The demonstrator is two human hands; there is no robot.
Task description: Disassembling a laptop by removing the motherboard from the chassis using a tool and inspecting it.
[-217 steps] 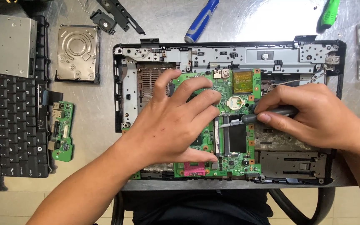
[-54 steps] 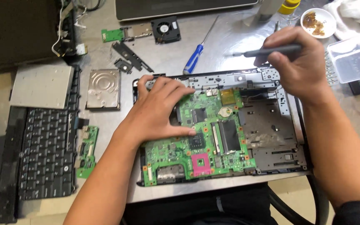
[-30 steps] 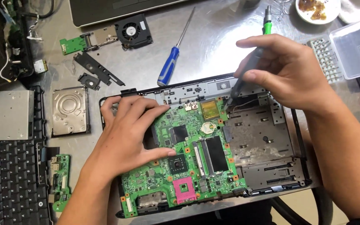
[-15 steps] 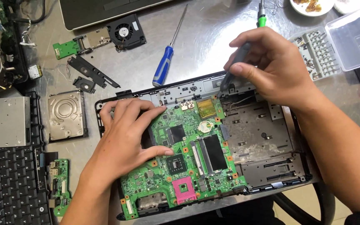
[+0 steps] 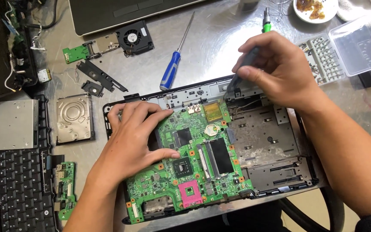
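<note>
Moved: right hand (image 5: 280,71) shifting slightly rightward along laptop base (image 5: 271,129).
Right: gripping dark screwdriver (image 5: 241,71), tip touching base.
Left hand (image 5: 136,139): lying flat, pressing green circuit board (image 5: 194,167).

On the metal bench we note a blue-handled screwdriver (image 5: 174,64) lying loose, tip pointing up and right. Left of it sit a small black cooling fan (image 5: 134,38), a small green circuit board (image 5: 76,53) and two black brackets (image 5: 100,77). A bare hard drive (image 5: 74,119) lies beside a grey optical drive (image 5: 7,124), with a detached keyboard (image 5: 20,189) below. At upper right stand a bit set in an open clear case (image 5: 344,51) and a small white dish (image 5: 315,8).
</note>
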